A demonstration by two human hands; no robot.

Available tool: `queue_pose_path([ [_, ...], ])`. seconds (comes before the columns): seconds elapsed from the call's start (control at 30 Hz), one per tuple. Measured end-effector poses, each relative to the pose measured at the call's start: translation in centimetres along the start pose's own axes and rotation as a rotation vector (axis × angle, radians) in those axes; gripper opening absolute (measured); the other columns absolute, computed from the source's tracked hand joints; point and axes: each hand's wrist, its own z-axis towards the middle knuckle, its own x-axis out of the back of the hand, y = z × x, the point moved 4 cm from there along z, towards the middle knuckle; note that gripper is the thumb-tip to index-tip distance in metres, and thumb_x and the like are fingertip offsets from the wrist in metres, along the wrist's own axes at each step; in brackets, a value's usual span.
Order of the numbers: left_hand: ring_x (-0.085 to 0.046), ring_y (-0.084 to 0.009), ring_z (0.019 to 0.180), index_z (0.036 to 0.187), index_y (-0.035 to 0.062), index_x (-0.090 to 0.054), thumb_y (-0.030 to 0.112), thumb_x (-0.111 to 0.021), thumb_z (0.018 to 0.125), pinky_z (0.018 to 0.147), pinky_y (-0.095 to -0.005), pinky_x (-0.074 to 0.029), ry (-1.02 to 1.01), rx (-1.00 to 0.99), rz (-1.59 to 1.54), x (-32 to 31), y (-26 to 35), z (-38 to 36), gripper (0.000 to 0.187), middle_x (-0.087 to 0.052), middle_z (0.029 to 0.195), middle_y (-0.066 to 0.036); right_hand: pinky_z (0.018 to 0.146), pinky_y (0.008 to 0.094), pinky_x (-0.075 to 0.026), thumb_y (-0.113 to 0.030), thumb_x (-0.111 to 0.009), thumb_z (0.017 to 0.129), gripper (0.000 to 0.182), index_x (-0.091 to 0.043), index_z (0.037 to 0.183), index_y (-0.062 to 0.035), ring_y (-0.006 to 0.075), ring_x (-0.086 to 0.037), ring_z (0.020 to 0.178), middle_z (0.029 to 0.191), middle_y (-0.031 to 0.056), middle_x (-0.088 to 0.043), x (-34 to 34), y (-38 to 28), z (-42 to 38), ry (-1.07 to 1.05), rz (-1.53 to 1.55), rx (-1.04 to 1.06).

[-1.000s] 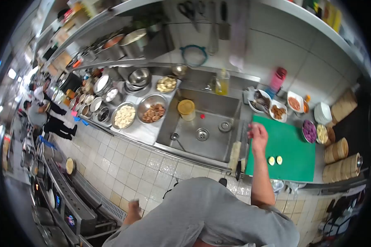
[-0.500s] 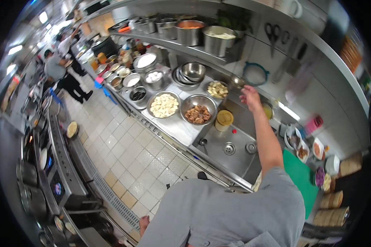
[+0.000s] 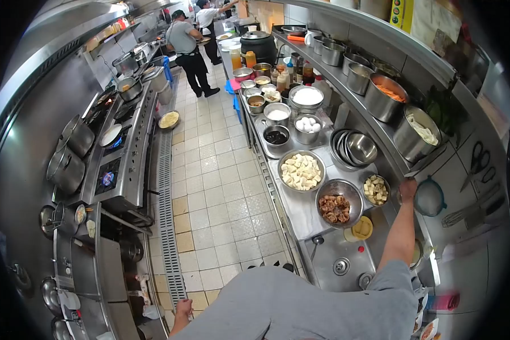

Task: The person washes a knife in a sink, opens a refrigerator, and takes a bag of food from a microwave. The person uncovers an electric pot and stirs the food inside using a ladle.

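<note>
My right hand [image 3: 407,188] reaches to the back of the steel counter, under the shelf. It is between a small bowl of yellow cubes [image 3: 375,190] and a blue-rimmed strainer [image 3: 429,198] hanging on the wall. Its fingers are too small to read. Just in front of that arm are a bowl of brown fried pieces [image 3: 335,208] and a yellow-lidded tub [image 3: 361,228]. My left hand [image 3: 182,309] hangs low by my side over the tiled floor, with nothing seen in it.
Along the counter stand a bowl of pale cubes [image 3: 302,171], stacked steel bowls [image 3: 357,148], eggs [image 3: 307,126] and a sink [image 3: 345,263]. The shelf carries steel pots [image 3: 385,96]. A stove line [image 3: 116,164] runs on the left, and two people [image 3: 187,45] work far down the aisle.
My view has swung left from the green cutting board to the long aisle. My right hand left the board, crossed over the sink and now reaches the counter's back by the strainer.
</note>
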Motion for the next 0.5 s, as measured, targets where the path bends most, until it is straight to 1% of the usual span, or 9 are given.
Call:
queue_pose_path([
  [0.03,-0.067,-0.0208,0.063,0.111,0.0021,-0.069,0.028,-0.068,0.086,0.052,-0.0362,-0.052,0.005,0.063,0.004,0.1,-0.4,-0.8,0.036,-0.069,0.077,-0.013,0.075,0.0499,-0.051,-0.032,-0.055,0.093,0.033,-0.069,0.1,-0.0027,0.0331,-0.068,0.08,0.088,0.0184,-0.071,0.1,-0.2,-0.2,0.061,-0.083,0.076],
  [0.1,-0.067,-0.0211,0.063,0.111,0.0019,-0.069,0.029,-0.068,0.085,0.053,-0.0376,-0.052,-0.136,0.218,-0.059,-2.4,-6.9,2.6,0.037,-0.069,0.077,-0.013,0.08,0.0526,-0.05,-0.038,-0.052,0.097,0.037,-0.071,0.101,-0.007,0.0323,-0.067,0.085,0.094,0.0174,-0.072,0.2,-1.0,-0.4,0.182,-0.25,0.232],
  [0.13,-0.067,-0.0211,0.063,0.111,0.0019,-0.069,0.029,-0.068,0.085,0.053,-0.0376,-0.052,-0.136,0.221,-0.062,-3.2,-9.2,4.5,0.037,-0.069,0.077,-0.013,0.08,0.0526,-0.05,-0.038,-0.052,0.097,0.037,-0.071,0.101,-0.007,0.0323,-0.067,0.085,0.094,0.0174,-0.072,0.4,-0.8,0.1,0.179,-0.25,0.234],
  [0.2,-0.068,-0.0231,0.065,0.109,0.0013,-0.068,0.03,-0.068,0.085,0.052,-0.0396,-0.053,-0.114,0.01,0.179,-3.7,-9.1,6.5,0.037,-0.069,0.079,-0.012,0.051,0.0428,-0.05,-0.018,-0.053,0.092,0.025,-0.059,0.098,0.0057,0.0261,-0.063,0.052,0.071,0.0158,-0.067,0.6,0.0,1.9,-0.031,-0.257,0.094],
  [0.23,-0.068,-0.0232,0.065,0.11,0.0015,-0.068,0.03,-0.068,0.085,0.052,-0.0396,-0.053,-0.119,-0.01,0.214,-3.4,-9.0,6.9,0.038,-0.069,0.08,-0.012,0.051,0.0428,-0.05,-0.018,-0.053,0.092,0.025,-0.059,0.098,0.0057,0.0261,-0.063,0.052,0.071,0.0158,-0.067,0.8,-0.2,2.0,-0.025,-0.256,0.093],
  [0.33,-0.067,-0.0234,0.067,0.115,0.0021,-0.065,0.031,-0.068,0.086,0.052,-0.0396,-0.055,-0.114,-0.077,0.158,-1.3,-2.1,6.3,0.041,-0.069,0.085,-0.013,0.053,0.0403,-0.052,-0.019,-0.049,0.094,0.026,-0.062,0.088,0.0038,0.0247,-0.066,0.052,0.068,0.0171,-0.067,3.0,-3.3,0.4,0.049,-0.153,0.082],
  [0.4,-0.067,-0.0236,0.069,0.118,0.0024,-0.064,0.031,-0.068,0.086,0.052,-0.0397,-0.056,-0.11,-0.161,0.115,0.0,2.9,6.2,0.043,-0.069,0.088,-0.013,0.053,0.0402,-0.051,-0.008,-0.048,0.091,0.018,-0.062,0.092,0.0035,0.0287,-0.064,0.055,0.06,0.0103,-0.06,4.7,-6.0,-1.5,0.048,0.322,-0.072],
  [0.47,-0.067,-0.0237,0.069,0.12,0.0026,-0.063,0.031,-0.068,0.087,0.052,-0.0397,-0.057,-0.122,-0.198,0.108,0.2,6.5,7.6,0.044,-0.07,0.09,-0.013,0.055,0.0387,-0.051,-0.008,-0.047,0.092,0.02,-0.062,0.098,0.0043,0.0277,-0.065,0.059,0.064,0.0111,-0.063,6.5,-10.7,-4.9,0.24,0.335,-0.21],
  [0.5,-0.067,-0.0231,0.069,0.119,0.0025,-0.063,0.03,-0.067,0.088,0.051,-0.0388,-0.056,-0.099,-0.162,-0.043,0.2,7.6,9.2,0.042,-0.069,0.09,-0.013,0.054,0.0389,-0.051,-0.008,-0.048,0.093,0.02,-0.062,0.102,0.0027,0.0263,-0.065,0.062,0.072,0.0116,-0.065,6.2,-8.0,-4.3,0.244,0.438,-0.318],
])
